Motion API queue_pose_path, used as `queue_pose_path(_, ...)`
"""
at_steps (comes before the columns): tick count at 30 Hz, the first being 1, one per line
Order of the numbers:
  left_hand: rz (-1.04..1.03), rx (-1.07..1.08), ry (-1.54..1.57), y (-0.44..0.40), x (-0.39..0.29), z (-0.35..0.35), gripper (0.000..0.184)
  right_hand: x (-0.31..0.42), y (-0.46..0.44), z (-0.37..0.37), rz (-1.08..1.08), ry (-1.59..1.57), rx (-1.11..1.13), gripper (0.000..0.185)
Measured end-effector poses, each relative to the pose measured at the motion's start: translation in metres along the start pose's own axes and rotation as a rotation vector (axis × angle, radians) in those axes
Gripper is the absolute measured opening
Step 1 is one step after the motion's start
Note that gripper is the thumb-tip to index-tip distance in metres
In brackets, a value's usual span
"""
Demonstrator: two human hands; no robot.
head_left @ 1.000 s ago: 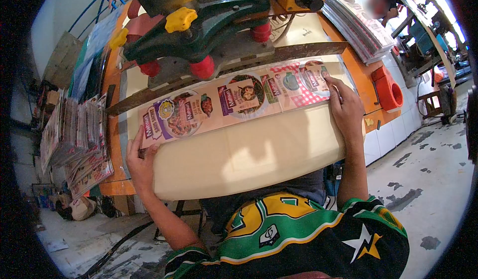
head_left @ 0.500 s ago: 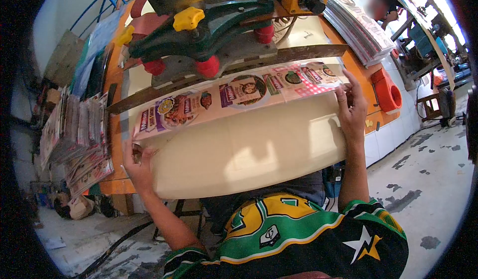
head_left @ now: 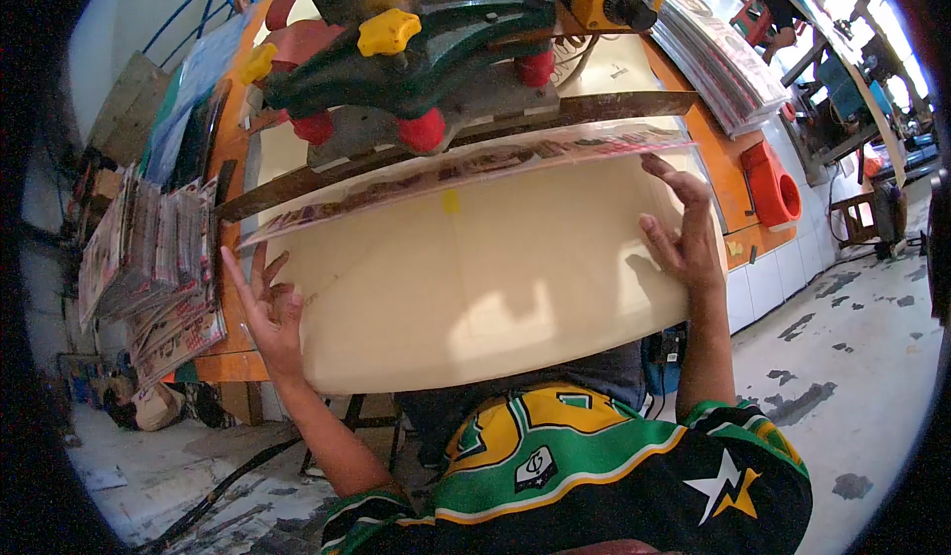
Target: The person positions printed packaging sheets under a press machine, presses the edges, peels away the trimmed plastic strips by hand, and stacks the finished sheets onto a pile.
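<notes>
A long printed plastic sheet [head_left: 396,192] with food pictures lies along the dark metal bar [head_left: 456,141] of the press, seen as a narrow tilted strip. My left hand [head_left: 272,312] is just below the sheet's left end, fingers spread and holding nothing. Near its right end is my right hand [head_left: 690,228], its fingers apart and slightly curled; whether a fingertip touches the sheet I cannot tell. Below the sheet, between my hands, is a cream-coloured board [head_left: 485,287] with a small yellow mark [head_left: 452,200].
A green press [head_left: 426,74] with yellow knobs and red feet stands over the orange table [head_left: 733,183]. Stacks of printed packs [head_left: 149,258] are at left, another stack [head_left: 718,59] at back right. A red tape dispenser [head_left: 768,183] sits right. Another person [head_left: 783,20] is far right.
The printed sheet has moved back toward the bar and tilted, so its face shows much less. Both hands have let go, and their fingers have spread.
</notes>
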State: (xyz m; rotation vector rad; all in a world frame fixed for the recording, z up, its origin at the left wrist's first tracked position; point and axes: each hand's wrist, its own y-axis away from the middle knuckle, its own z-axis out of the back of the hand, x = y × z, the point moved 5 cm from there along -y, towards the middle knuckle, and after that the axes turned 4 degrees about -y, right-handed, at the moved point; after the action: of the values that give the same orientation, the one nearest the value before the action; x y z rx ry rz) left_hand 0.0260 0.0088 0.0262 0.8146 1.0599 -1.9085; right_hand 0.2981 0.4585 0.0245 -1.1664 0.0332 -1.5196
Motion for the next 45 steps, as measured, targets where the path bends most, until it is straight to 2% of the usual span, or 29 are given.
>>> queue_pose_path(1,-0.025,-0.001,-0.004,0.0,-0.002,-0.001,0.115,0.004,-0.004,0.004,-0.001,0.001,-0.001,0.064)
queue_pose_path(3,-0.046,0.019,0.003,-0.001,0.002,-0.001,0.115,0.008,-0.013,-0.005,-0.069,0.219,0.364,0.057)
queue_pose_path(4,-0.066,0.039,0.008,-0.002,0.004,-0.001,0.114,0.002,-0.013,-0.013,-0.119,0.25,0.479,0.065)
queue_pose_path(10,-0.077,0.064,-0.051,-0.001,0.006,-0.002,0.116,0.003,-0.027,-0.035,-0.008,0.38,0.612,0.079)
queue_pose_path(14,-0.097,0.06,-0.054,0.0,0.011,-0.001,0.111,-0.005,-0.032,-0.047,0.015,0.409,0.658,0.079)
queue_pose_path(16,-0.107,0.041,-0.016,0.003,0.011,0.0,0.089,-0.01,-0.032,-0.05,-0.011,0.526,0.653,0.076)
queue_pose_path(17,-0.104,0.039,-0.016,0.004,0.014,0.004,0.089,-0.008,-0.032,-0.05,-0.008,0.525,0.656,0.076)
queue_pose_path(19,-0.101,0.204,-0.242,0.003,0.016,0.003,0.066,-0.006,-0.033,-0.048,-0.39,0.352,0.744,0.069)
queue_pose_path(20,-0.099,0.208,-0.24,0.005,0.016,0.001,0.066,-0.011,-0.028,-0.049,-0.242,0.373,0.612,0.066)
queue_pose_path(23,-0.148,0.142,-0.284,0.003,-0.001,-0.003,0.055,-0.01,-0.027,-0.049,-0.224,0.397,0.563,0.067)
queue_pose_path(29,-0.133,0.113,-0.275,0.003,0.004,-0.001,0.056,-0.013,-0.029,-0.049,-0.392,0.39,0.643,0.069)
queue_pose_path(32,-0.119,0.152,-0.311,0.001,0.003,-0.002,0.055,-0.013,-0.027,-0.048,-0.309,0.399,0.552,0.069)
queue_pose_path(38,-0.048,0.137,-0.245,0.001,0.002,-0.003,0.053,-0.008,-0.028,-0.048,-0.39,0.395,0.601,0.069)
queue_pose_path(45,-0.065,0.146,-0.267,0.001,0.0,-0.002,0.051,-0.009,-0.027,-0.048,-0.355,0.409,0.597,0.073)
